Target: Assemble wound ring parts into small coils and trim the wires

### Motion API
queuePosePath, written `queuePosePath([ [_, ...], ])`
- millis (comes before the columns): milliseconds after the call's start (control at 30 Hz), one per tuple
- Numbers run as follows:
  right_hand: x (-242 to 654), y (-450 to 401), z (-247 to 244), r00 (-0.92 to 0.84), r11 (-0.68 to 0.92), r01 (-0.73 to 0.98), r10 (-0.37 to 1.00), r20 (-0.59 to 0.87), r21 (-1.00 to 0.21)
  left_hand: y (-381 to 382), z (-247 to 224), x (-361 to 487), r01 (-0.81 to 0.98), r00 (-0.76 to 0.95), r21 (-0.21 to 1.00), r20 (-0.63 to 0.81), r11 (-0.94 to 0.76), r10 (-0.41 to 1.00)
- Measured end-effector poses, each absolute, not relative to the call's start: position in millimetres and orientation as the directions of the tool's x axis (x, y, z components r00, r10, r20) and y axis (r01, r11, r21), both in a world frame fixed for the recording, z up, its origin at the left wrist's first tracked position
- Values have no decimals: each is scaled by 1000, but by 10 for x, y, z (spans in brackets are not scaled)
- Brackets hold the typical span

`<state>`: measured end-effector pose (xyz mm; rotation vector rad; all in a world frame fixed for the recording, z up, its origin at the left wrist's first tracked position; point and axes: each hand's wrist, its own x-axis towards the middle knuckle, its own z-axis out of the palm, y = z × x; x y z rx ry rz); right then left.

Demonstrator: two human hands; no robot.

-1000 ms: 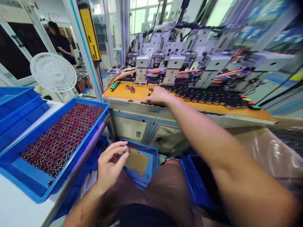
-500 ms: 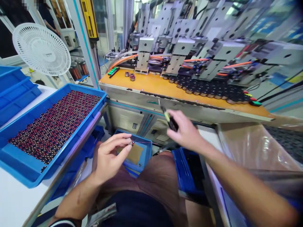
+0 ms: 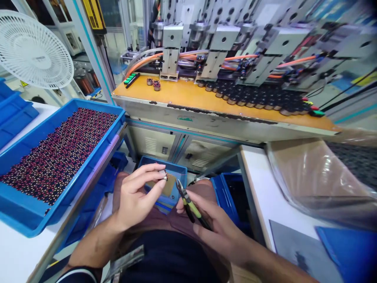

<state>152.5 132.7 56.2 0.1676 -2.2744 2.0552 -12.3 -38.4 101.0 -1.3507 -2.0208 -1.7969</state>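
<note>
My left hand (image 3: 141, 192) is closed, pinching a small round coil part (image 3: 163, 175) between thumb and fingertips. The part is pale at the side and dark at its end; the fingers cover most of it. In my right hand (image 3: 210, 220) are cutting pliers (image 3: 191, 206) with green and black handles. Their slim jaws look slightly parted and point up toward the part, a short gap away from it. Below both hands, a blue bin (image 3: 184, 177) holds a flat brown sheet and a small dark round piece.
At left, a large blue tray (image 3: 17, 204) holds many small red and black parts. A white fan (image 3: 35, 51) stands behind it. Ahead, a machine's orange ledge (image 3: 188, 94) bears rows of black-topped round parts (image 3: 253, 94). Plastic wrapping (image 3: 312, 169) covers the right side.
My right hand has come down and left, bringing the pliers close to the left hand. The left hand still pinches the coil part. The view has shifted slightly.
</note>
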Motion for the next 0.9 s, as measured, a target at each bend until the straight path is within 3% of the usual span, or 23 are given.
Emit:
queuePosePath([
  [400,1312,1258,680,-960,115,-280,-21,279,-953,-443,1011,-119,697,-584,713,622,-69,521],
  [900,1307,1241,676,-977,50,-211,0,211,-976,-441,991,-150,705,-580,707,623,-60,526],
])
